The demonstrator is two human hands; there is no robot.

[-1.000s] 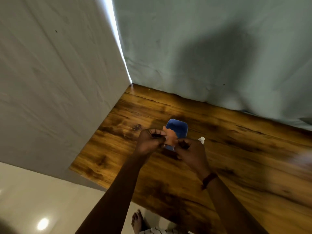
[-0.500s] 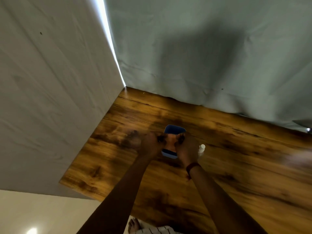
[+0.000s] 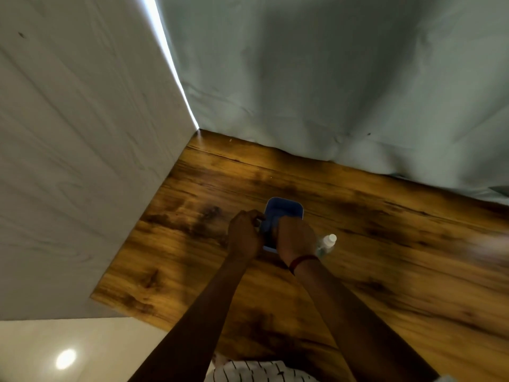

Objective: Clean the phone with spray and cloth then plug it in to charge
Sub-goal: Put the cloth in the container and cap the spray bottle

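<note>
A grey-green fabric backdrop (image 3: 330,78) is filling the upper right of the frame, and a white panel (image 3: 68,161) is covering the upper left. Below them a dark-grained wooden counter (image 3: 399,257) is stretching towards the lower right. At the frame's centre, the left hand (image 3: 243,235) is curling its fingers (image 3: 257,216) round the left edge of the blue phone (image 3: 285,209), gripping it. The right hand (image 3: 296,239) is covering the phone's lower half, back towards the camera; I cannot tell what its fingers are holding. A small white-capped bottle (image 3: 327,242) is standing just right of that hand.
</note>
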